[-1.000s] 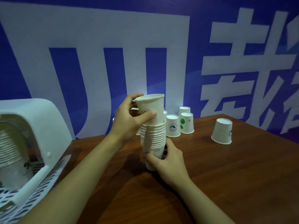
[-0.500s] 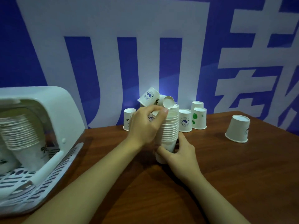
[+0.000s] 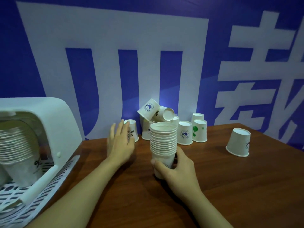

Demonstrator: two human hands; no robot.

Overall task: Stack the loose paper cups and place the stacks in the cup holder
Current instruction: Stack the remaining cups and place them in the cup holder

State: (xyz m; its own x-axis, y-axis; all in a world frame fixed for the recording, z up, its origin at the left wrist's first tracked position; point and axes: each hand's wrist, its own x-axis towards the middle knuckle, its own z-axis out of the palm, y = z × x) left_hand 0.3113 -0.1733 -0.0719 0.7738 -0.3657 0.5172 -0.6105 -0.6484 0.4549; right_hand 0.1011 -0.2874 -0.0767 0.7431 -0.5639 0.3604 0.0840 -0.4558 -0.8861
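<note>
A tall stack of white paper cups [image 3: 163,142] stands upright on the brown table. My right hand [image 3: 176,167] grips its lowest cup near the base. With fingers straight, my left hand [image 3: 120,142] reaches toward an upside-down cup [image 3: 133,131] at the wall, just short of it or touching its side. Several loose cups [image 3: 185,133] stand upside down behind the stack, and two tilted cups [image 3: 148,109] lie on top of them. The white cup holder [image 3: 49,122] at the left holds a stack of cups [image 3: 15,145].
One upside-down cup [image 3: 238,142] stands apart at the right on the table [image 3: 230,186]. A blue and white banner wall [image 3: 148,63] closes the back. The holder's perforated white tray [image 3: 32,206] juts out at the lower left.
My left hand has let go of the stack's top and moved left toward the upside-down cup. The cup it held a second ago now sits in the stack. My right hand keeps its grip.
</note>
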